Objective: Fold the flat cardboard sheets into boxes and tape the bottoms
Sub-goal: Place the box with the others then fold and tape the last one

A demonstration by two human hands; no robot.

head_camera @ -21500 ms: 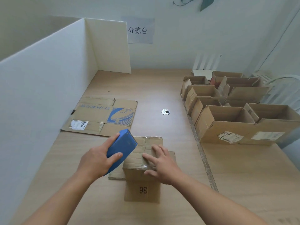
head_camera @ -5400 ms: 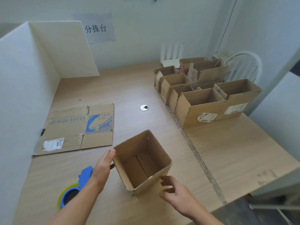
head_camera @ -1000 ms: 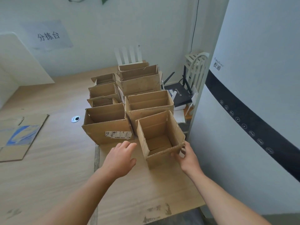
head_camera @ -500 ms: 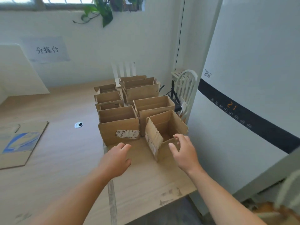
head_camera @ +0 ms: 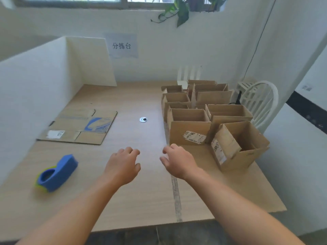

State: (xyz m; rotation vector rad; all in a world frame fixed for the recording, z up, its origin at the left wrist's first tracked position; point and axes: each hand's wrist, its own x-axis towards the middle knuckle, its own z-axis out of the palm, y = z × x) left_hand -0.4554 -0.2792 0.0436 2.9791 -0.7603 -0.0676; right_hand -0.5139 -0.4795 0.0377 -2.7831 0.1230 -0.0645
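Left hand: the left hand (head_camera: 122, 167) is palm down over the table (head_camera: 141, 200), fingers loosely curled, nothing in it. I can't tell whether it touches the wood.
Right hand: the right hand (head_camera: 178, 162) is just beside the left one, palm down, fingers loose and bent, and it's empty too.
Flat sheet: the flat cardboard sheet (head_camera: 79, 126), with its blue print and white label, lies ahead and to the left of the left hand, well clear of it, against the white partition (head_camera: 35, 82).
Tape dispenser: the blue tape dispenser (head_camera: 56, 174) lies on the table left of the left hand, apart from it.
Nearest box: a folded box (head_camera: 238, 147) stands right of the right hand, open top up, turned at an angle to the others, near the table's right edge.
Labelled box: an open box with a torn label (head_camera: 190, 131) stands just ahead of the right hand, not touching it.
Other boxes: more open boxes (head_camera: 210, 96) are packed in rows beyond those two.
Cable hole: a round grommet (head_camera: 143, 119) sits ahead, between the two hands' lines.
Behind: a white chair (head_camera: 260, 101) stands beyond the boxes, and a paper sign (head_camera: 122, 45) is on the wall.
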